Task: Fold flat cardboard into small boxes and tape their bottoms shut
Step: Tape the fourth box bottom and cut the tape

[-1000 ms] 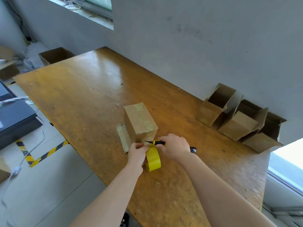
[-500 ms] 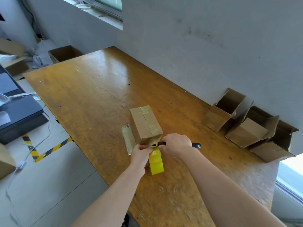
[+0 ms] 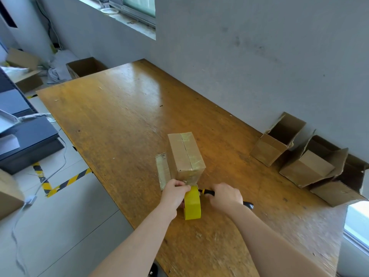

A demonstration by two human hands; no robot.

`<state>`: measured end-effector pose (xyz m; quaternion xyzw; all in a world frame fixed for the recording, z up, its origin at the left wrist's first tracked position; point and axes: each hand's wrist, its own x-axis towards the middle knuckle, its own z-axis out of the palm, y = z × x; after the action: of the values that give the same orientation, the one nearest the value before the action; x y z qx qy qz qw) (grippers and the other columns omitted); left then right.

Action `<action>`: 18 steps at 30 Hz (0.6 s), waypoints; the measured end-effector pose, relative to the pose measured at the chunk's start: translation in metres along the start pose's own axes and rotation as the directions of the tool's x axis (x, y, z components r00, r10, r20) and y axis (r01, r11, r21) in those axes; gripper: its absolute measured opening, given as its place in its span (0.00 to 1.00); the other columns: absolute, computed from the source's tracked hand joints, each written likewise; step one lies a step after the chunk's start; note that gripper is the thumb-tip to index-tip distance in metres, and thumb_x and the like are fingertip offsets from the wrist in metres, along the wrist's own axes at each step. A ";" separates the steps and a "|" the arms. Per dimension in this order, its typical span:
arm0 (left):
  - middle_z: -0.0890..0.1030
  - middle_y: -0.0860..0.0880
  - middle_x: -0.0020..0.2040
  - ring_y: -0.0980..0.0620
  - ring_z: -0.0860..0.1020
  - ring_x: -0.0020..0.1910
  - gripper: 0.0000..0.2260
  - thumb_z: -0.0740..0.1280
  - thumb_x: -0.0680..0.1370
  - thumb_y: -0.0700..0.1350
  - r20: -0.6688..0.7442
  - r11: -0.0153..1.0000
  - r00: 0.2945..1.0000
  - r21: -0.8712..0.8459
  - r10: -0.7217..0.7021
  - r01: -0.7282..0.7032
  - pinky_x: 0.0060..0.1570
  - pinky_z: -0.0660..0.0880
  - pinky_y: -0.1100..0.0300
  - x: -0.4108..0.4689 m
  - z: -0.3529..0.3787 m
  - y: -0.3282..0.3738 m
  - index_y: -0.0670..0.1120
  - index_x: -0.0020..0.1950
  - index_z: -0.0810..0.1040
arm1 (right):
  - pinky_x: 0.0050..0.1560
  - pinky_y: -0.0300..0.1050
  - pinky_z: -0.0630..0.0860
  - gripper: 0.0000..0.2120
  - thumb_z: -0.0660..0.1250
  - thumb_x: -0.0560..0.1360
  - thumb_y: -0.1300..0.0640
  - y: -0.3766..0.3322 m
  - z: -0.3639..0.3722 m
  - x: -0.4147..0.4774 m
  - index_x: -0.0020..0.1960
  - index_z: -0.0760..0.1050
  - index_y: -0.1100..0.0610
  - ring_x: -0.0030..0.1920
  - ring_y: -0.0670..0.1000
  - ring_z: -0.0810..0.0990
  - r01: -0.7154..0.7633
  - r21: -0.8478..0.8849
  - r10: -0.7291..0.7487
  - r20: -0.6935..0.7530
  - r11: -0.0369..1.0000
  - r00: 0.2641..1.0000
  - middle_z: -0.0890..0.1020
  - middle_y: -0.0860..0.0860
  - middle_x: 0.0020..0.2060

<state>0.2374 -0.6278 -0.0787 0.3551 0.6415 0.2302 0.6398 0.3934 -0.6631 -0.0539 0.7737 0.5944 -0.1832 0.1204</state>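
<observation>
The right grip (image 3: pixel 225 195) has drawn back from the box (image 3: pixel 185 154) toward the near edge of the table (image 3: pixel 119 116) and taken the knife (image 3: pixel 205 191) with it. The left grip (image 3: pixel 174 193) and the yellow tape roll (image 3: pixel 192 205) have barely shifted.

The box stands near the middle of the table, closer to the near edge, with its taped seam facing up. The left grip is curled round the roll, just beside the box's near end. The right grip is closed on the knife's handle, and the front of the knife reaches the top of the roll. The blade itself is too small to make out.

This looks like the cut that frees the strip from the roll. The worry is the left thumb and fingers, which lie right beside the knife's working end, so a slip or an over-hard pull could carry the edge into them. Nothing steadies the box either, so a tug on the tape could tip or drag it, or lift the strip's end off the cardboard.

Three finished boxes (image 3: pixel 276 144) lie along the far edge toward the right corner.
</observation>
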 end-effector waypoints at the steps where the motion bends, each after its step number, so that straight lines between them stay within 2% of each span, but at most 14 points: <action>1: 0.78 0.45 0.50 0.45 0.78 0.50 0.05 0.70 0.76 0.45 0.008 1.000 1.000 0.002 -0.006 0.006 0.39 0.74 0.54 -0.001 0.000 0.001 0.48 0.50 0.76 | 0.46 0.48 0.70 0.12 0.61 0.79 0.45 0.006 0.012 -0.003 0.57 0.74 0.50 0.52 0.55 0.78 -0.012 0.035 0.012 0.014 0.999 1.000 0.79 0.51 0.52; 4: 0.79 0.44 0.50 0.45 0.79 0.49 0.06 0.70 0.76 0.44 0.026 1.000 0.999 -0.009 -0.021 0.021 0.37 0.74 0.55 -0.002 0.000 0.003 0.47 0.50 0.76 | 0.49 0.48 0.71 0.17 0.66 0.76 0.45 0.016 0.034 -0.008 0.62 0.71 0.49 0.57 0.56 0.76 -0.057 0.070 0.055 0.038 0.996 0.998 0.76 0.52 0.57; 6: 0.79 0.44 0.50 0.45 0.79 0.48 0.06 0.70 0.76 0.44 0.028 0.999 0.999 -0.021 -0.025 0.026 0.35 0.74 0.55 -0.003 0.000 0.004 0.47 0.50 0.76 | 0.55 0.50 0.71 0.21 0.66 0.75 0.44 0.016 0.037 -0.006 0.66 0.70 0.49 0.62 0.56 0.73 -0.057 0.065 0.059 -0.026 0.996 0.998 0.75 0.52 0.59; 8: 0.80 0.43 0.49 0.45 0.80 0.46 0.06 0.71 0.75 0.44 0.025 0.999 0.999 -0.033 -0.027 0.028 0.33 0.72 0.56 -0.004 -0.001 0.005 0.46 0.50 0.76 | 0.60 0.51 0.70 0.27 0.65 0.75 0.45 0.008 0.031 -0.002 0.71 0.65 0.50 0.65 0.56 0.69 -0.008 0.194 0.048 -0.204 0.981 0.978 0.72 0.52 0.64; 10: 0.81 0.43 0.47 0.46 0.80 0.43 0.06 0.71 0.75 0.44 0.033 0.998 0.999 -0.056 -0.021 0.023 0.30 0.72 0.58 -0.006 -0.001 0.006 0.46 0.49 0.76 | 0.60 0.51 0.72 0.30 0.66 0.74 0.46 -0.005 0.015 0.004 0.74 0.62 0.51 0.65 0.55 0.69 0.123 0.374 0.053 -0.428 0.919 0.902 0.70 0.52 0.66; 11: 0.82 0.43 0.46 0.46 0.80 0.42 0.06 0.71 0.75 0.44 0.040 0.997 0.999 -0.071 -0.022 0.025 0.30 0.72 0.58 -0.007 -0.001 0.007 0.46 0.49 0.76 | 0.61 0.51 0.73 0.32 0.67 0.74 0.45 -0.011 0.006 0.009 0.75 0.61 0.51 0.66 0.54 0.68 0.192 0.392 0.030 -0.496 0.900 0.868 0.69 0.51 0.68; 13: 0.82 0.43 0.47 0.45 0.81 0.44 0.07 0.70 0.75 0.44 0.052 0.995 0.998 -0.089 -0.031 0.035 0.31 0.73 0.57 -0.009 -0.002 0.008 0.46 0.51 0.76 | 0.67 0.52 0.69 0.39 0.70 0.72 0.42 -0.022 -0.007 0.020 0.76 0.57 0.47 0.72 0.53 0.63 0.285 0.305 -0.105 -0.494 0.909 0.863 0.63 0.50 0.73; 15: 0.83 0.44 0.47 0.47 0.81 0.43 0.06 0.70 0.76 0.44 0.059 0.995 0.998 -0.089 -0.035 0.040 0.32 0.74 0.58 -0.010 -0.003 0.010 0.46 0.51 0.76 | 0.73 0.52 0.61 0.44 0.71 0.70 0.40 -0.030 -0.012 0.029 0.78 0.50 0.44 0.76 0.52 0.54 0.298 0.207 -0.201 -0.391 0.932 0.898 0.55 0.49 0.77; 18: 0.82 0.44 0.46 0.49 0.80 0.39 0.06 0.69 0.76 0.43 0.071 0.995 0.997 -0.088 -0.041 0.048 0.29 0.74 0.60 -0.010 -0.005 0.013 0.44 0.51 0.76 | 0.74 0.52 0.59 0.45 0.72 0.70 0.40 -0.034 -0.010 0.038 0.78 0.49 0.43 0.76 0.53 0.53 0.284 0.153 -0.214 -0.359 0.947 0.908 0.52 0.50 0.78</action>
<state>0.2334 -0.6265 -0.0618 0.3193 0.6158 0.2321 0.6818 0.3705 -0.6167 -0.0598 0.7192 0.6787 -0.1208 -0.0868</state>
